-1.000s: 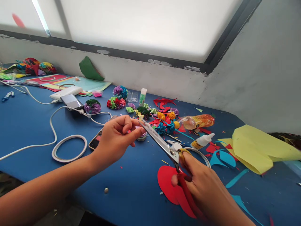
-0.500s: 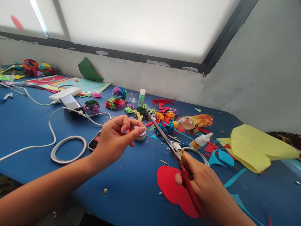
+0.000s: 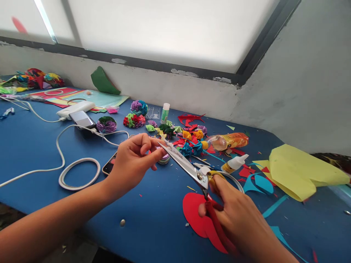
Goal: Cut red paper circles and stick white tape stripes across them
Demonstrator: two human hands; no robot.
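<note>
scissors [image 3: 192,171], gripped by red and yellow handles in the right hand [image 3: 237,206], with blade tip at the fingers of the left hand [image 3: 133,159], partly curled; impossible to tell whether pinching anything. below handles, red paper [image 3: 193,210] flat on blue table [image 3: 153,233]; beyond, tilted white-and-yellow bottle [image 3: 233,164].
</note>
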